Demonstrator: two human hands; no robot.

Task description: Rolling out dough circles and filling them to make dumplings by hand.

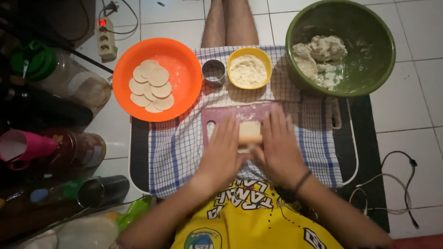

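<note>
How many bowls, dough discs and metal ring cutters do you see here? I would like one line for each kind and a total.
Bowls: 3, orange bowl, yellow bowl, green bowl
Dough discs: 8, overlapping, so roughly
Ring cutter: 1
Total: 12

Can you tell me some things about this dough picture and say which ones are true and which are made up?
1. Both hands, left hand and right hand, press flat on a rolling pin. True.
2. The orange bowl holds round flat dough discs. True.
3. The green bowl is empty. False: it holds a lump of dough.
4. The yellow bowl holds flour. True.
5. The metal ring cutter lies inside the orange bowl. False: it stands on the checked cloth between the orange and yellow bowls.
</note>
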